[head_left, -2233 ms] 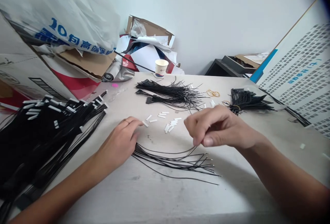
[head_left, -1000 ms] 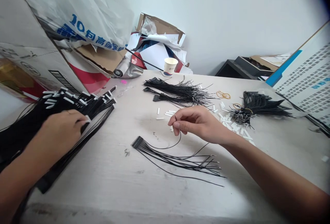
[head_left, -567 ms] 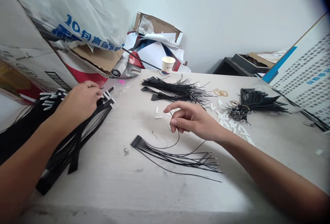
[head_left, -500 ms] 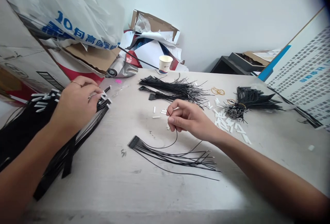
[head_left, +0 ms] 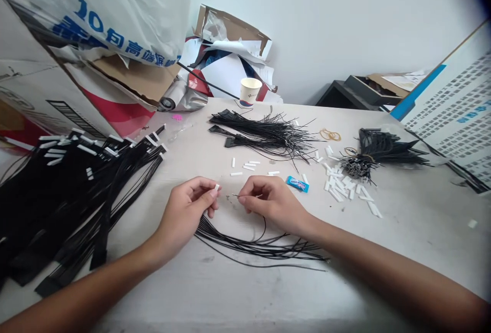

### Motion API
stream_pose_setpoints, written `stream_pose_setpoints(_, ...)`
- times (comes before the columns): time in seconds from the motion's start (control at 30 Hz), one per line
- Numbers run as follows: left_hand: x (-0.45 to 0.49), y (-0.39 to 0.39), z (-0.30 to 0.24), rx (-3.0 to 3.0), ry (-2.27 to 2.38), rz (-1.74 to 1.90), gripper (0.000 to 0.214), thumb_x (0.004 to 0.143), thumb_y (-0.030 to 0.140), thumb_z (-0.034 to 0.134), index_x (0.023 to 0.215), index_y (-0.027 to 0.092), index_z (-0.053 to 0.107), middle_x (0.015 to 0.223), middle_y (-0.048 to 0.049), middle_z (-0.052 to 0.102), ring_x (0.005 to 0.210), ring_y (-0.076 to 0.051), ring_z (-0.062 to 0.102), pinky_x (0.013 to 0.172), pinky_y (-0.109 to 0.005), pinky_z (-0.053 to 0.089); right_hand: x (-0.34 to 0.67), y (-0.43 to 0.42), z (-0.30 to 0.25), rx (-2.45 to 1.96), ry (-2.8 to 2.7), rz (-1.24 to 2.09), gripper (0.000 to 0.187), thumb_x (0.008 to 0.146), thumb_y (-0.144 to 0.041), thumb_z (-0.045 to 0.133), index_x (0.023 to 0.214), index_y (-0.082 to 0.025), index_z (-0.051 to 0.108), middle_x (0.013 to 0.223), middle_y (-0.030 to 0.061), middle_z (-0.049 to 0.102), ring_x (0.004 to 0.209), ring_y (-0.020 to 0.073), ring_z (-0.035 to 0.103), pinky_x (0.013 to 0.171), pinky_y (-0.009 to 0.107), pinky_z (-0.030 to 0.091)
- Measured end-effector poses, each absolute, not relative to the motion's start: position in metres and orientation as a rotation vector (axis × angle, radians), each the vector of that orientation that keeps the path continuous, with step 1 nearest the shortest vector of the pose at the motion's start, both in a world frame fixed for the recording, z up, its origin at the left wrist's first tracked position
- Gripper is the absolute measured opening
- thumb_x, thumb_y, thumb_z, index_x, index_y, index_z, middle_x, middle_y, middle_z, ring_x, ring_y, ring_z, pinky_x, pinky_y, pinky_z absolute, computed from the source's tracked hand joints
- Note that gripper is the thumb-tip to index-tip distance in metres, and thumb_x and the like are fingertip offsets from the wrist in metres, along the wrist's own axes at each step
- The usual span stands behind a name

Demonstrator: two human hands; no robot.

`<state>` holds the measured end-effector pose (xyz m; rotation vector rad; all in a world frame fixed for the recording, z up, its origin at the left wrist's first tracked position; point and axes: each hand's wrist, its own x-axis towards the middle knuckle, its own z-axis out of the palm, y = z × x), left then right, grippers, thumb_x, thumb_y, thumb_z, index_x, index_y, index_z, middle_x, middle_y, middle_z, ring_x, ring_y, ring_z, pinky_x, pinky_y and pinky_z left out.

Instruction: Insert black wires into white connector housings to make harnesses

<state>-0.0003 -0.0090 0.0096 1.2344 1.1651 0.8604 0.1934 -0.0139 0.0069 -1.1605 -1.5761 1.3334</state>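
My left hand (head_left: 186,215) pinches a small white plastic connector housing (head_left: 217,187) between thumb and fingertips. My right hand (head_left: 270,201) holds one thin black wire (head_left: 245,196) with a bare metal tip, pointing toward that housing and apart from it by a small gap. The wire belongs to a loose bunch of black wires (head_left: 257,247) lying under and in front of both hands. At the far left, a large pile of black wires (head_left: 76,190) with white housings on their ends lies beyond my left hand.
Loose white housings (head_left: 245,165) and a heap of them (head_left: 339,185) lie on the white table (head_left: 238,297), near a blue gum packet (head_left: 297,184). Black wire bundles (head_left: 264,136) (head_left: 383,150), rubber bands (head_left: 330,134) and a paper cup (head_left: 250,91) stand beyond.
My left hand has moved from the left pile to the middle of the table, now with a white housing. My right hand has moved down toward it, holding a wire end.
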Motion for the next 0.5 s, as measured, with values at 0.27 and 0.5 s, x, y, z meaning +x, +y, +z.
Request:
stream_pose_setpoints(0.27, 0.002, 0.000, 0.007, 1.134, 1.109, 0.777, 0.009, 0.082, 0.023, 0.065, 0.084, 0.014, 0.064, 0.062, -0.0001, 0.066, 0.053, -0.011, 0.058, 0.055, -0.024, 0.044, 0.180, -0.002, -0.008, -1.156, -1.421, 1.303, 0.012, 0.071, -0.017, 0.062, 0.062, -0.016, 0.054, 0.060, -0.0028, 0.056, 0.055, 0.0080, 0.047, 0.051, 0.022, 0.037)
stream_pose_setpoints(0.5, -0.015, 0.010, 0.010, 1.164, 1.134, 0.633, 0.014, 0.076, 0.025, 0.070, 0.083, 0.015, 0.063, 0.060, -0.0008, 0.068, 0.047, -0.014, 0.061, 0.049, -0.025, 0.047, 0.175, 0.000, -0.014, -1.104, -1.407, 1.325, 0.011, 0.068, -0.014, 0.061, 0.061, -0.017, 0.053, 0.058, -0.0040, 0.053, 0.052, 0.0066, 0.043, 0.048, 0.021, 0.034)
